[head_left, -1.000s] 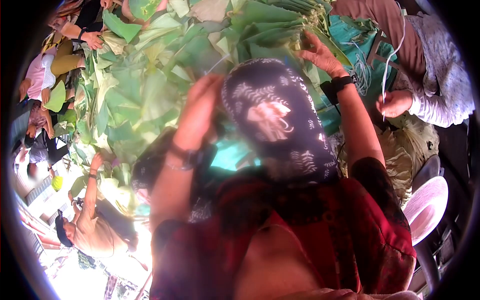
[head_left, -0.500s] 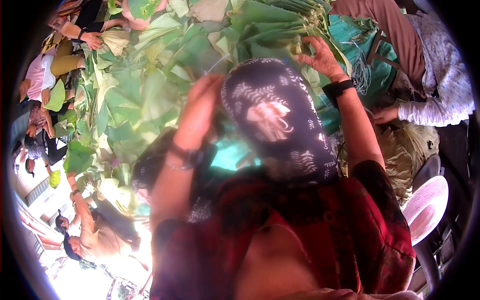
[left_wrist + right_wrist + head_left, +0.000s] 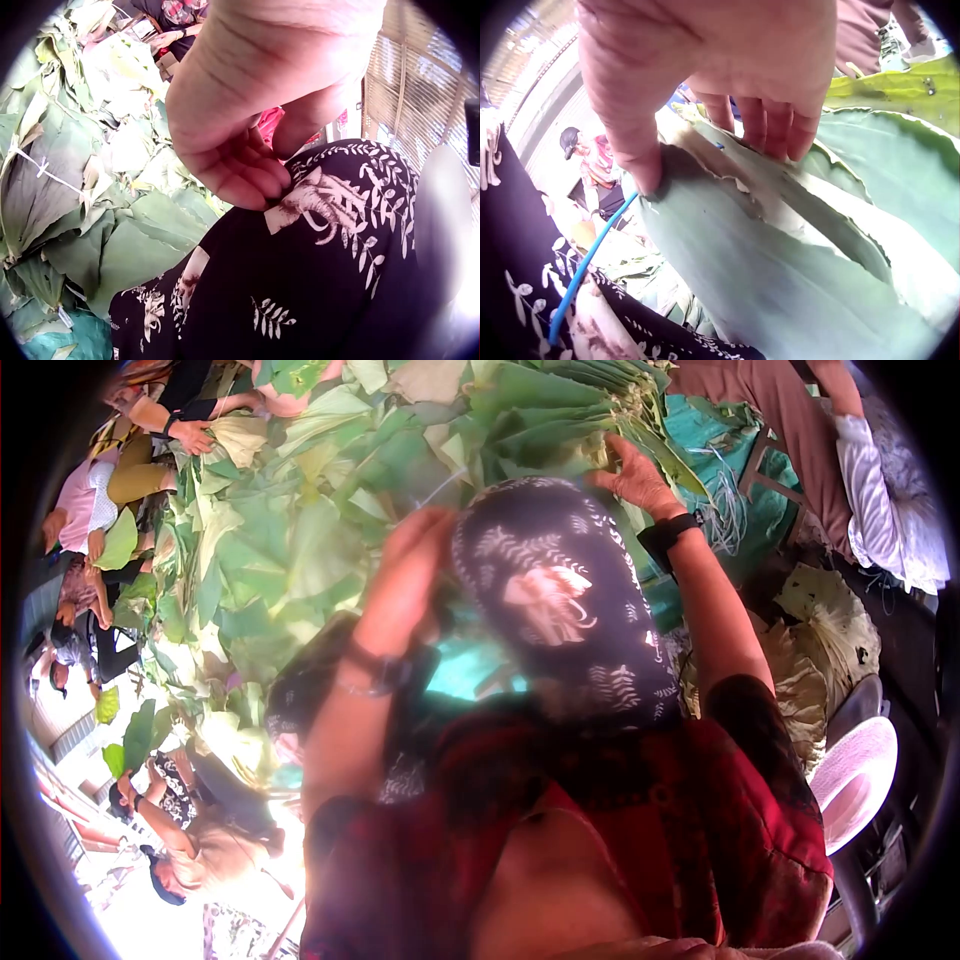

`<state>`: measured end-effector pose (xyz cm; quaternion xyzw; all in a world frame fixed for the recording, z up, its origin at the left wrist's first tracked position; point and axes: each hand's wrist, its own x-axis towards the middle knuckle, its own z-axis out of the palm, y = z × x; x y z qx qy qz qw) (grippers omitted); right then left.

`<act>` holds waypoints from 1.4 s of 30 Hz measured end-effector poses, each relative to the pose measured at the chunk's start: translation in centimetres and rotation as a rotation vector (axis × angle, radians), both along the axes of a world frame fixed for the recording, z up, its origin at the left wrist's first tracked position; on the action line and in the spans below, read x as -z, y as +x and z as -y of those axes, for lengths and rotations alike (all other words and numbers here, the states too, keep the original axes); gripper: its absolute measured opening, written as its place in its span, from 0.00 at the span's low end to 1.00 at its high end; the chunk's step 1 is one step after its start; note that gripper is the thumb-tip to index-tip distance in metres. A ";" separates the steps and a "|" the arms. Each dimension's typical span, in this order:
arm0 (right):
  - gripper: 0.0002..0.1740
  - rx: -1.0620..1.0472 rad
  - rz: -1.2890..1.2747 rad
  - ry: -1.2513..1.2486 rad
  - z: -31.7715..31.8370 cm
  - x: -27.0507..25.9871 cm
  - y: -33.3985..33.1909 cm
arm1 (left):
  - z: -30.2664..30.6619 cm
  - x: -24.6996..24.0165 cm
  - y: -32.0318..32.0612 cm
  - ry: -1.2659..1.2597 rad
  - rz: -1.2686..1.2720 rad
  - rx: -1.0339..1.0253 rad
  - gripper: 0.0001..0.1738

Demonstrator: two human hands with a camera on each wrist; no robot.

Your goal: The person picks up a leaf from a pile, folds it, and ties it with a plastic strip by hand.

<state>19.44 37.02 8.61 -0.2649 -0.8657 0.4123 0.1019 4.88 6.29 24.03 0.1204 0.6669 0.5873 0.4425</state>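
In the head view my left hand [image 3: 410,560] is beside a raised knee in black patterned cloth [image 3: 555,600]. The left wrist view shows the left hand [image 3: 262,105] loosely curled, its fingertips against the cloth [image 3: 277,300]; I see no object in it. My right hand [image 3: 640,480] is beyond the knee, at the edge of layered green leaves [image 3: 545,420]. In the right wrist view the right hand [image 3: 720,82] pinches folded leaves [image 3: 772,277], thumb on one side and fingers on the other. A blue strand [image 3: 585,262] runs from near the thumb.
A broad heap of leaves [image 3: 270,550] spreads ahead and left. Teal sheeting [image 3: 705,435] with white strings [image 3: 728,520] lies at right, near dried leaves [image 3: 805,670] and a pale hat [image 3: 855,780]. Several people sit around the heap.
The person at right has raised an arm away from the dried leaves. At lower left, people and a held leaf have shifted. My hands have stayed in nearly the same places.
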 end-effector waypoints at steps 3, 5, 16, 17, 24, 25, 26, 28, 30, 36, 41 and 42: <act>0.32 -0.053 -0.047 -0.193 0.1 0.3 -0.5 | -0.1 -0.5 0.2 0.010 0.028 -0.018 0.14; 0.23 -0.045 -0.148 -0.250 0.6 0.5 -0.7 | 0.0 0.3 -0.2 -0.002 -0.009 0.016 0.12; 0.17 0.017 -0.229 -0.904 1.1 -3.9 -2.8 | -11.4 8.4 -3.7 0.184 -0.915 0.386 0.40; 0.19 0.010 -0.190 -0.911 0.9 -4.0 -2.9 | -12.6 10.2 -3.4 0.217 -0.962 0.344 0.41; 0.35 -0.053 -0.062 -1.133 -1.0 -1.0 -2.2 | -15.1 13.1 -2.1 0.218 -0.688 0.362 0.36; 0.33 0.014 -0.060 -1.188 -1.1 -2.1 -2.0 | -14.9 12.3 -2.0 0.230 -0.644 0.370 0.34; 0.33 0.007 -0.068 -1.232 -1.3 -1.4 -2.1 | -14.7 11.7 -1.8 0.238 -0.597 0.378 0.32; 0.33 -0.010 -0.081 -1.323 -2.4 0.8 -2.5 | -14.8 12.4 -1.7 0.237 -0.578 0.343 0.28; 0.35 -0.091 -0.217 -1.421 -2.3 0.0 -3.0 | -14.7 12.7 -1.6 0.237 -0.549 0.315 0.25; 0.23 -0.141 -0.309 -1.346 -4.9 2.9 -5.1 | -14.3 9.9 -2.4 0.142 -0.757 0.291 0.25; 0.21 -0.010 -0.328 -1.365 -8.2 4.1 -7.8 | -10.7 8.1 -4.2 0.183 -0.746 0.334 0.30; 0.19 -0.035 -0.340 -1.258 -9.7 6.9 -8.5 | -9.6 7.1 -4.9 0.162 -0.754 0.313 0.30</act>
